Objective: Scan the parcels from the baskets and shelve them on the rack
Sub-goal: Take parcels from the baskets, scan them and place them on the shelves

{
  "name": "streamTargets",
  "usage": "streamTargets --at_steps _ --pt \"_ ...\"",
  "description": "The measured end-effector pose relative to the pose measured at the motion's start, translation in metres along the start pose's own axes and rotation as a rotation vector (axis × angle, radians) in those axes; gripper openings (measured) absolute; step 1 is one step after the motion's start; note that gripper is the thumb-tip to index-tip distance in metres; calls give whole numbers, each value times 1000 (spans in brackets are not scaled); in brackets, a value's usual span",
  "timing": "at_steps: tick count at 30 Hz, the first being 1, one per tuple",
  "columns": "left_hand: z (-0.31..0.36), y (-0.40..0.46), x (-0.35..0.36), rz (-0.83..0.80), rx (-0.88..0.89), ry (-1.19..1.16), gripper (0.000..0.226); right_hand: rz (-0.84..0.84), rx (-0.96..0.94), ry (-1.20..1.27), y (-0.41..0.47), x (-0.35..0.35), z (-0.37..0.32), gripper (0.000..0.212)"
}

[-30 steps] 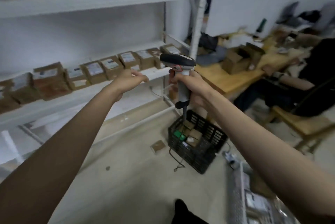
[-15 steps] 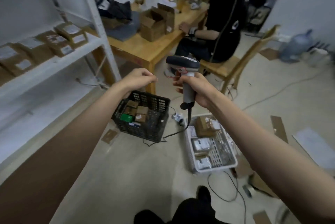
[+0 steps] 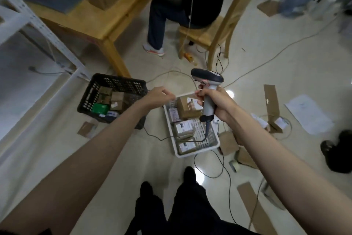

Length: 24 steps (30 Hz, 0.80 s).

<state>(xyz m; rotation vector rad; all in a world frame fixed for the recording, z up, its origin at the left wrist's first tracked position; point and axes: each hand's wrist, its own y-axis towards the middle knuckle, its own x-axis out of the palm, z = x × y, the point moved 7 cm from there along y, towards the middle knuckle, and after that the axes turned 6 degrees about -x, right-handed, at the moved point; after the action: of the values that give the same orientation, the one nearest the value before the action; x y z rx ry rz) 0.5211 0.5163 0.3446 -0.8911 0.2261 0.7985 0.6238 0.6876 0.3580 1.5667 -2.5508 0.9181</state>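
My right hand (image 3: 219,104) grips the handle of a grey barcode scanner (image 3: 207,79), held upright above the white basket (image 3: 192,154) on the floor. That basket holds a brown parcel (image 3: 187,109) and several flat labelled parcels. Just left of the scanner, my left hand (image 3: 159,96) hovers empty with loosely curled fingers, between the two baskets. The black basket (image 3: 118,80) to the left holds several small brown parcels and a green box (image 3: 100,108). A corner of the white rack (image 3: 41,25) shows at the far left.
A person sits on a wooden chair (image 3: 224,25) at a wooden table (image 3: 89,23) behind the baskets. Cables, cardboard scraps (image 3: 254,210), a tape roll (image 3: 235,165) and paper lie on the floor. My feet stand below the baskets.
The view has swung from the rack shelves down to the baskets on the floor. My left hand left the shelf, empty. My right hand still holds the scanner.
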Motion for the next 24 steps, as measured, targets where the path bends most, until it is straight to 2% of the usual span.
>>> streamTargets --at_steps 6,13,24 --pt "-1 49 52 -120 -53 37 13 103 92 56 25 -64 22 21" --pt "-19 125 94 -179 -93 80 11 207 215 165 72 -112 76 25" --pt "-120 333 210 -259 -322 39 28 477 394 334 191 -198 260 21"
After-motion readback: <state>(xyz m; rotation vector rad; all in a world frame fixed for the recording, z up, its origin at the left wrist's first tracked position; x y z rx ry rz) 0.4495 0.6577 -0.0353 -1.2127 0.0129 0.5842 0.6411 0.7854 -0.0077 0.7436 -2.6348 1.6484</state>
